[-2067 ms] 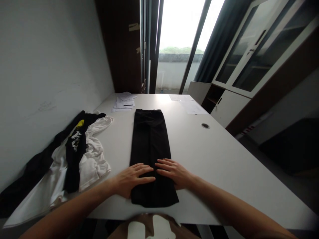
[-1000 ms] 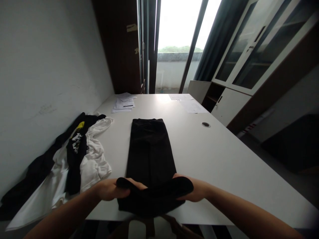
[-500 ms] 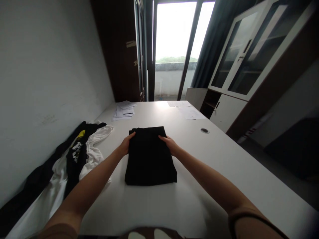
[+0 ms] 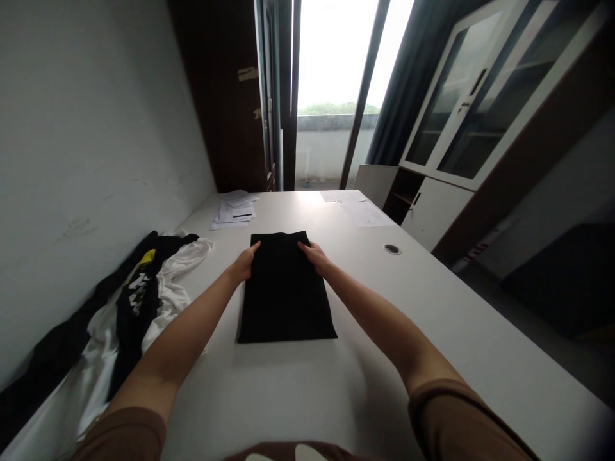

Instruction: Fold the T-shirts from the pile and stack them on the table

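A black folded garment (image 4: 287,291), flat and roughly rectangular, is on the white table (image 4: 269,397) in front of me. My left hand (image 4: 245,261) grips its far left edge, thumb on top and the other fingers beneath or behind the cloth. On the far right edge my right hand (image 4: 314,257) pinches the fabric the same way. The garment's near edge lies toward me. Its exact kind cannot be told from the folded shape.
Black and white clothes (image 4: 163,288) lie heaped along the wall at left. Paper sheets (image 4: 235,210) are stacked at the far left, with more papers (image 4: 365,212) at the far right. A round cable hole (image 4: 392,249) sits near the right edge. White cabinets (image 4: 442,211) stand beyond.
The far edge of the black garment has shifted away from me with both hands, and the garment looks longer and straighter. The view has also tilted slightly.
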`<action>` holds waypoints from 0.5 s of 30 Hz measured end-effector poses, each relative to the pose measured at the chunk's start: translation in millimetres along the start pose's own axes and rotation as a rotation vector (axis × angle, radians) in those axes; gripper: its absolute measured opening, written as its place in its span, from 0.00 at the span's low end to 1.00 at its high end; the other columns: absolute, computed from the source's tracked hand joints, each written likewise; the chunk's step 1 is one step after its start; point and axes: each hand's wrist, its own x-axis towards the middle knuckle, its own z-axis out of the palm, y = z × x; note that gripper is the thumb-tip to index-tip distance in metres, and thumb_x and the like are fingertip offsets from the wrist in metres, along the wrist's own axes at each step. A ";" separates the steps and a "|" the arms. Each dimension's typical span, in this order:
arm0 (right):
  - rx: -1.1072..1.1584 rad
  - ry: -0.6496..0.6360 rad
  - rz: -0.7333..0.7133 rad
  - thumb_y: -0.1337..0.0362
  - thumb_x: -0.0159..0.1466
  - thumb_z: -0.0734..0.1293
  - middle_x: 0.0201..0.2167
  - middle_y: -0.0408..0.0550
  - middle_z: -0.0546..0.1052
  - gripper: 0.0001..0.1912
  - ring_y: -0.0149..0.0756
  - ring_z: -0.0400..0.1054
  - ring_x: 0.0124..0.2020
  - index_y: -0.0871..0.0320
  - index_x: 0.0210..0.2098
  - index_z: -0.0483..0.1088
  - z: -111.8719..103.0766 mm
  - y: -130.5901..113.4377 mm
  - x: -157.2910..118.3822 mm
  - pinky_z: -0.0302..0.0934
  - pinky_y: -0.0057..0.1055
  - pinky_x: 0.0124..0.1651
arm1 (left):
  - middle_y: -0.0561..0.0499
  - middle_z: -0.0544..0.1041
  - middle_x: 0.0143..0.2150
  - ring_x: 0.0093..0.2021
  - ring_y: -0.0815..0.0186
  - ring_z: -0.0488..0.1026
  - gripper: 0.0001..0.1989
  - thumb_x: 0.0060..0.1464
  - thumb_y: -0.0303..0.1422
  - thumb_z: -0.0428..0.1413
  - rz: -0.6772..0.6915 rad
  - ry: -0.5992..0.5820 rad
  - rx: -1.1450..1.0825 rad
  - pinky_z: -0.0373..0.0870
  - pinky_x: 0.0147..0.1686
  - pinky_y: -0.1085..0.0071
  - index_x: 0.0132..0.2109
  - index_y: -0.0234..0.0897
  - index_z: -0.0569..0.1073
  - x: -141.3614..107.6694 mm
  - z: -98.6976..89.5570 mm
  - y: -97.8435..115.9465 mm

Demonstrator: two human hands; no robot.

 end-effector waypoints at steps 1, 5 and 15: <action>-0.017 0.014 -0.037 0.58 0.66 0.71 0.33 0.45 0.81 0.12 0.36 0.75 0.34 0.59 0.43 0.75 1.2 -3.0 10.4 0.71 0.30 0.39 | 0.40 0.82 0.37 0.36 0.58 0.81 0.25 0.70 0.48 0.49 0.021 0.015 0.028 0.79 0.41 0.64 0.49 0.28 0.77 8.1 0.2 8.8; -0.212 0.102 -0.167 0.60 0.67 0.69 0.38 0.45 0.81 0.10 0.36 0.74 0.39 0.59 0.44 0.76 1.6 -9.1 51.5 0.69 0.33 0.46 | 0.42 0.81 0.33 0.36 0.61 0.79 0.23 0.71 0.45 0.48 0.184 0.254 0.314 0.76 0.42 0.68 0.48 0.26 0.76 45.9 -3.0 30.0; -1.094 0.215 -0.039 0.58 0.71 0.66 0.53 0.53 0.79 0.18 0.45 0.72 0.56 0.52 0.60 0.70 -9.7 29.5 69.4 0.64 0.37 0.57 | 0.47 0.82 0.39 0.47 0.57 0.79 0.10 0.54 0.33 0.64 0.339 0.642 0.784 0.72 0.49 0.67 0.43 0.36 0.78 91.0 -27.4 -4.1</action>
